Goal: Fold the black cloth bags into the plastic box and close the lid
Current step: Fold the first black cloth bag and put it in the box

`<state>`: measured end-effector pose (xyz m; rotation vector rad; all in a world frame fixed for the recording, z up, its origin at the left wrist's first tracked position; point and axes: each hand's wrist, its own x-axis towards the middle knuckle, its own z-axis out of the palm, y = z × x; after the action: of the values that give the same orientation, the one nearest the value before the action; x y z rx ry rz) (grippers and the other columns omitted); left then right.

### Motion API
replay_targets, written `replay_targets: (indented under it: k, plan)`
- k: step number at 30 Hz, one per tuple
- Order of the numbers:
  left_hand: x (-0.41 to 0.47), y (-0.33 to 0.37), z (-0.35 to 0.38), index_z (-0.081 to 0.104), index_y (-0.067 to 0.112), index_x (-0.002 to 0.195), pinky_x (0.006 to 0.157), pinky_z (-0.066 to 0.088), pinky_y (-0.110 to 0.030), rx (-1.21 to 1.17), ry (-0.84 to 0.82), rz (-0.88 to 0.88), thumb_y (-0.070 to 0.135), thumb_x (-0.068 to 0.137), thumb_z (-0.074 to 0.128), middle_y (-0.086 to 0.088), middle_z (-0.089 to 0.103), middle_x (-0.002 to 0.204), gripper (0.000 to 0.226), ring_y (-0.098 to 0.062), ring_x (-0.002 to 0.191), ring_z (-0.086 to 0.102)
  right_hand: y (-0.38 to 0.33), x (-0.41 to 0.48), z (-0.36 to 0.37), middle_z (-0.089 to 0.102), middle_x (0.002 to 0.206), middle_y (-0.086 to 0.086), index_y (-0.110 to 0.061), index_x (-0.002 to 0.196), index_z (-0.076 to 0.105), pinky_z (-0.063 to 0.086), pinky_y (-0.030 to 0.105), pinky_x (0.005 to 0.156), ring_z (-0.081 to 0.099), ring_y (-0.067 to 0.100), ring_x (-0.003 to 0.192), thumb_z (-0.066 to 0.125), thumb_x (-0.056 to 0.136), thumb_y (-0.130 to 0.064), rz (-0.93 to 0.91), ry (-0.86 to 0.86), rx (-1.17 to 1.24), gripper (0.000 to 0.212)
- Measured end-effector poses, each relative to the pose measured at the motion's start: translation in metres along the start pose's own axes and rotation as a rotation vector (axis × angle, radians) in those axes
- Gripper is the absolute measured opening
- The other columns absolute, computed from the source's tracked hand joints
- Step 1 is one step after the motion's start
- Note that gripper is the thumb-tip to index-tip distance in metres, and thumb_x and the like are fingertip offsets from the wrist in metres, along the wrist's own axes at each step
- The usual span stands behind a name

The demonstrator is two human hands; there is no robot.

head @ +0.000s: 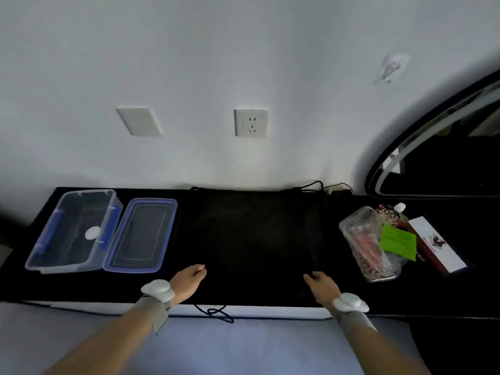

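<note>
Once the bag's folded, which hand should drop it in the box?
Probably left. The left hand is at the near-left corner of the black cloth bag, on the same side as the open plastic box. The right hand would have to cross the whole bag.

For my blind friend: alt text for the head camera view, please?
A left hand and right hand are at the near corners of a black cloth bag spread on a table; an open plastic box and lid lie left.

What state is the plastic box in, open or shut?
Open: the plastic box has no top on it; its blue-rimmed lid lies beside it.
</note>
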<state>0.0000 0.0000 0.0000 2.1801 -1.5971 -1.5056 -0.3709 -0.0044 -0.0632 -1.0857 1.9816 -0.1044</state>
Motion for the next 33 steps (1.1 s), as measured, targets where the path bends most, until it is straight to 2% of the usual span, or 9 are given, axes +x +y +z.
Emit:
replay_targets:
  k: [8, 11, 14, 17, 19, 21, 24, 29, 33]
  plan:
    - [0.016, -0.023, 0.009, 0.038, 0.023, 0.149, 0.116, 0.028, -0.039, 0.282, 0.155, 0.0, 0.032, 0.102, 0.046, 0.001, 0.023, 0.162, 0.048, -0.021, 0.149, 0.021, -0.005, -0.002, 0.022, 0.053, 0.136, 0.021, -0.006, 0.147, 0.04, 0.053, 0.044, 0.094, 0.06, 0.037, 0.114, 0.073, 0.085, -0.041, 0.121, 0.058, 0.127, 0.078]
    - [0.018, -0.027, 0.012, 0.037, 0.023, 0.149, 0.116, 0.028, -0.042, 0.346, 0.139, -0.007, 0.031, 0.101, 0.048, 0.002, 0.026, 0.161, 0.05, -0.024, 0.151, 0.015, -0.007, -0.011, 0.017, 0.059, 0.127, 0.02, -0.008, 0.139, 0.05, 0.054, 0.034, 0.082, 0.064, 0.029, 0.092, 0.074, 0.085, -0.027, 0.134, 0.083, 0.139, 0.062]
    - [0.021, -0.032, 0.014, 0.036, 0.02, 0.15, 0.117, 0.028, -0.044, 0.367, 0.084, 0.002, 0.03, 0.101, 0.048, 0.001, 0.027, 0.161, 0.052, -0.026, 0.152, 0.01, -0.011, -0.018, 0.012, 0.067, 0.108, 0.013, -0.009, 0.128, 0.061, 0.044, 0.026, 0.073, 0.057, 0.023, 0.082, 0.068, 0.09, -0.017, 0.131, 0.068, 0.149, 0.039]
    - [0.021, -0.033, 0.013, 0.037, 0.019, 0.15, 0.118, 0.027, -0.043, 0.365, 0.086, 0.012, 0.03, 0.101, 0.049, 0.0, 0.028, 0.16, 0.052, -0.027, 0.151, 0.011, -0.018, -0.024, 0.01, 0.061, 0.09, 0.006, -0.009, 0.12, 0.063, 0.042, 0.026, 0.072, 0.056, 0.022, 0.077, 0.064, 0.094, -0.023, 0.13, 0.09, 0.227, 0.03]
    - [0.02, -0.031, 0.012, 0.036, 0.019, 0.15, 0.118, 0.026, -0.042, 0.372, 0.084, 0.02, 0.03, 0.101, 0.048, -0.001, 0.028, 0.16, 0.052, -0.026, 0.151, 0.013, -0.021, -0.026, 0.009, 0.062, 0.087, 0.006, -0.007, 0.114, 0.062, 0.051, 0.032, 0.074, 0.059, 0.022, 0.075, 0.06, 0.095, -0.024, 0.128, 0.114, 0.324, 0.026]
    - [0.017, -0.03, 0.01, 0.035, 0.019, 0.15, 0.118, 0.025, -0.041, 0.375, 0.077, 0.023, 0.03, 0.102, 0.047, -0.001, 0.027, 0.161, 0.051, -0.024, 0.151, 0.015, -0.025, -0.03, 0.008, 0.064, 0.091, 0.011, -0.006, 0.109, 0.059, 0.059, 0.041, 0.077, 0.061, 0.021, 0.075, 0.058, 0.095, -0.019, 0.115, 0.121, 0.452, 0.019]
    - [0.013, -0.03, 0.007, 0.034, 0.02, 0.151, 0.118, 0.025, -0.038, 0.379, 0.072, 0.025, 0.032, 0.102, 0.045, -0.002, 0.027, 0.161, 0.051, -0.022, 0.15, 0.017, -0.032, -0.038, 0.004, 0.062, 0.1, 0.016, -0.008, 0.107, 0.054, 0.059, 0.037, 0.071, 0.061, 0.019, 0.075, 0.056, 0.096, -0.01, 0.071, 0.164, 0.557, 0.012]
    - [0.005, -0.02, 0.002, 0.035, 0.02, 0.15, 0.112, 0.03, -0.029, 0.294, 0.075, 0.066, 0.029, 0.102, 0.046, -0.002, 0.031, 0.159, 0.049, -0.021, 0.145, 0.031, -0.049, -0.05, -0.005, 0.061, 0.112, 0.01, -0.013, 0.125, 0.05, 0.058, 0.034, 0.071, 0.062, 0.02, 0.083, 0.062, 0.094, -0.009, 0.025, 0.194, 0.658, 0.034]
    - [0.0, -0.003, -0.007, 0.037, 0.023, 0.149, 0.11, 0.03, -0.023, 0.192, 0.063, 0.158, 0.027, 0.103, 0.046, 0.0, 0.035, 0.156, 0.048, -0.019, 0.144, 0.034, -0.069, -0.061, -0.01, 0.06, 0.13, 0.014, -0.015, 0.142, 0.047, 0.055, 0.028, 0.069, 0.061, 0.016, 0.085, 0.068, 0.09, -0.007, -0.046, 0.156, 0.551, 0.057]
